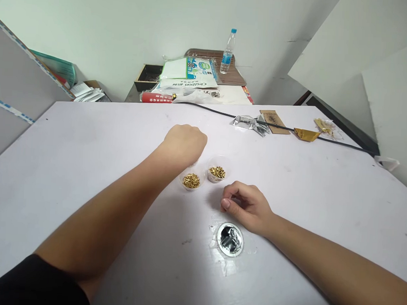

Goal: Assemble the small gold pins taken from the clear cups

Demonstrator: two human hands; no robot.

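Observation:
My left hand [184,142] is curled into a loose fist at the middle of the white table [88,156], its fingers turned down over a spot just behind two small clear cups. What the fingers hold, if anything, is hidden. The nearer cup [191,180] and the cup to its right [217,170] each contain several small brass pieces. My right hand [246,206] rests on the table in front of the cups, fingers bent with thumb and forefinger pinched together; anything between them is too small to make out. A round metal-rimmed hole [230,239] lies just below that hand.
A black cable [285,127] runs across the far side of the table. Crumpled silver foil [248,123], a brown card [274,121] and gold foil scraps [307,134] lie along it. Behind the table stand a water bottle [228,52], papers and boxes.

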